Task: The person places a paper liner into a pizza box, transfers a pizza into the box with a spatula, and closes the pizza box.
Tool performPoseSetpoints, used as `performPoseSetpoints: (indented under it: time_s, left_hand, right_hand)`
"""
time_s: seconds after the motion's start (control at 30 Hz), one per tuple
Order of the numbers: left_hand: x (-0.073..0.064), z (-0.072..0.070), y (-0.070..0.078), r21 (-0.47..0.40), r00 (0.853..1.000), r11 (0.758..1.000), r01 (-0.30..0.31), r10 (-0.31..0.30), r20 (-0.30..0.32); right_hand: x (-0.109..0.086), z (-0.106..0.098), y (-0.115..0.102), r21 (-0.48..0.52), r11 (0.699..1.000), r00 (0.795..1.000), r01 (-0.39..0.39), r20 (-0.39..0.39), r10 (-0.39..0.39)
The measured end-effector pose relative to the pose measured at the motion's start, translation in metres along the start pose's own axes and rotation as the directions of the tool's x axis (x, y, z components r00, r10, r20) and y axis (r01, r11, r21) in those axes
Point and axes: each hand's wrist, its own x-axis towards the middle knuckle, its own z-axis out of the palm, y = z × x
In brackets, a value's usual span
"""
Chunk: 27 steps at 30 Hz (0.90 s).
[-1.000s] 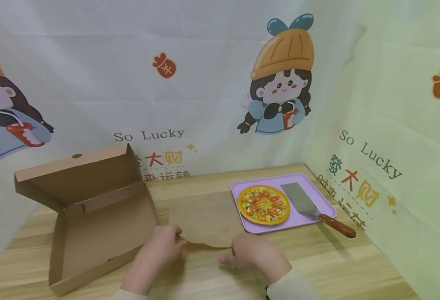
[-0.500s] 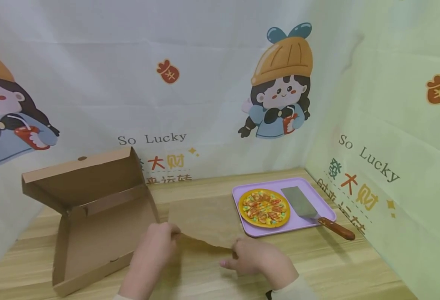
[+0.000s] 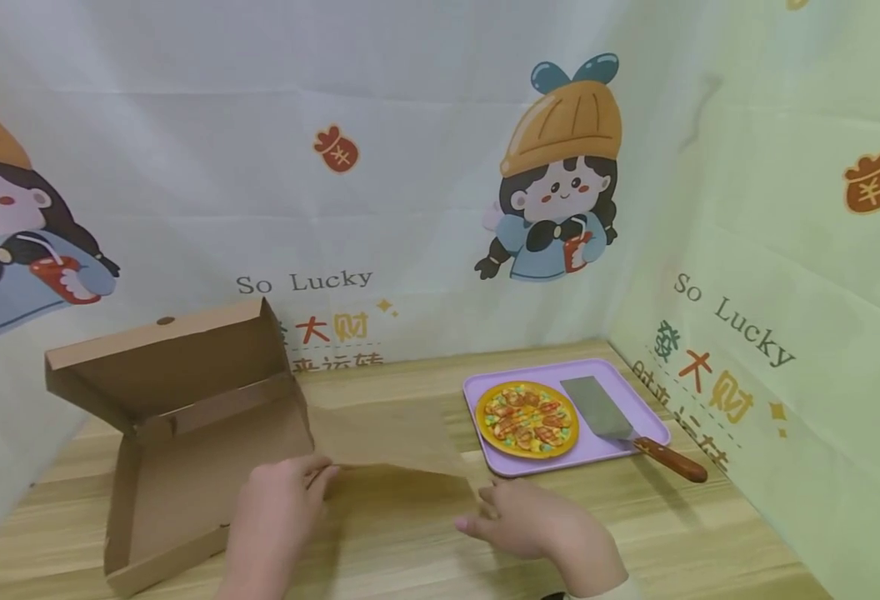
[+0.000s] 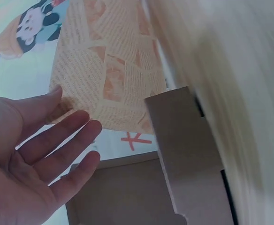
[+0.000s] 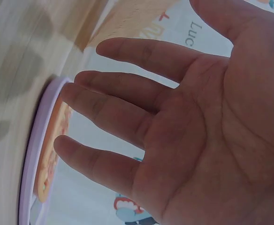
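Pinched right now between thumb and forefinger of the left hand (image 3: 275, 508): the near-left corner of a newsprint-patterned brown paper sheet (image 3: 391, 433), raised along its near edge and stretching away to the right of those fingertips, with the printed lettering clear in the left wrist view. Straight and apart, the other left fingers, well off the sheet. And over to the right, spread with palm exposed, the right hand (image 3: 533, 521), just beside the paper's near-right corner; touching or barely short of it, impossible to tell from overhead. Immediately left of the left hand, a cardboard pizza box (image 3: 177, 483), with its lid (image 3: 170, 367) standing up at the far side. Beyond the right hand, close by, a lilac tray (image 3: 623, 392), bearing a pizza (image 3: 527, 419) toward its left end and, right of that, a metal spatula (image 3: 597, 408), with the wooden handle (image 3: 671, 460) jutting past the tray's edge. Beneath both hands, a wood-grain table (image 3: 410, 550); farthest out, a pale cartoon-printed backdrop (image 3: 425, 233).
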Motion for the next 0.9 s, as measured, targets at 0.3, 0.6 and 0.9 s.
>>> performPoseSetpoints:
  time_s: [0.3, 0.6, 0.9]
  left_hand:
    - [-0.007, -0.013, -0.004, -0.005, 0.976, 0.998, -0.067, 0.065, -0.21]
    - [-0.015, -0.022, -0.014, 0.029, 0.951, 0.998, -0.057, 0.063, -0.303]
    - [-0.021, -0.036, -0.034, 0.054, 0.967, 0.998, 0.032, -0.017, -0.254]
  right_hand:
    - [-0.006, -0.007, 0.005, 0.03, 0.999, 0.999, -0.036, -0.021, 0.036]
    - [-0.01, -0.012, 0.012, 0.069, 0.996, 0.997, -0.054, -0.047, 0.057]
    - [-0.013, -0.019, 0.016, 0.062, 0.996, 0.996, -0.058, -0.069, 0.062]
